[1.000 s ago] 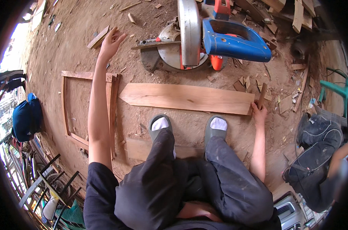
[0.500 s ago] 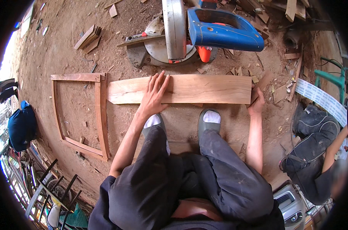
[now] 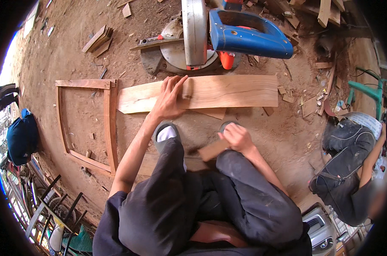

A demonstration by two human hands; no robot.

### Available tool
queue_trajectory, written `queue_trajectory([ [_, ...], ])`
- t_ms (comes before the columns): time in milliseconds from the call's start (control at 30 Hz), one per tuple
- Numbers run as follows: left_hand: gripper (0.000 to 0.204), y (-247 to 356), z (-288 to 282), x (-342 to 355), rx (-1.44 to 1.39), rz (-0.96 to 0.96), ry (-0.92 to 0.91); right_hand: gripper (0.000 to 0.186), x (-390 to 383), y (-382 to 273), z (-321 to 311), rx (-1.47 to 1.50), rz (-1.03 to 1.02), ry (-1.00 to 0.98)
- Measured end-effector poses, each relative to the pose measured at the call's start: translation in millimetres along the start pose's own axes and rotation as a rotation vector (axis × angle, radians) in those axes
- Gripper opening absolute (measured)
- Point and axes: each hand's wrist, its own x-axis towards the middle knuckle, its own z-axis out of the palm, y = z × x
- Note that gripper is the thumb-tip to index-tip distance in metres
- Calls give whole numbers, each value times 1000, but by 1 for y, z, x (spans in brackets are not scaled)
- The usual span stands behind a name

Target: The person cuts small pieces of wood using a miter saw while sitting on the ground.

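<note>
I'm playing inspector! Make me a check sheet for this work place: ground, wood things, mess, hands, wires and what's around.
Surface: brown dirt floor, littered with chips.
Things in use: long plank between saw and feet; small wood piece in one hand; wooden frame by the plank's left end.
Clutter: wood scraps beyond the frame, more at upper right.
Hands: left hand on the plank; right hand holds the small wood piece, blurred.
Cables: none clearly seen.
Surroundings: another person at right; blue bundle at left.

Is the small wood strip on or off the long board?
Off: the right hand grips the small wood strip near the right knee, clear of the long board.
</note>
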Motion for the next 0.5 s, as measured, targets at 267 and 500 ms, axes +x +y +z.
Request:
queue_trajectory([
  [267,114,-1,10,1,34,-11,-24,11,14,53,68,-77,256,-316],
  [500,113,2,14,-1,55,7,-29,35,-1,48,67,-56,447,-108],
])
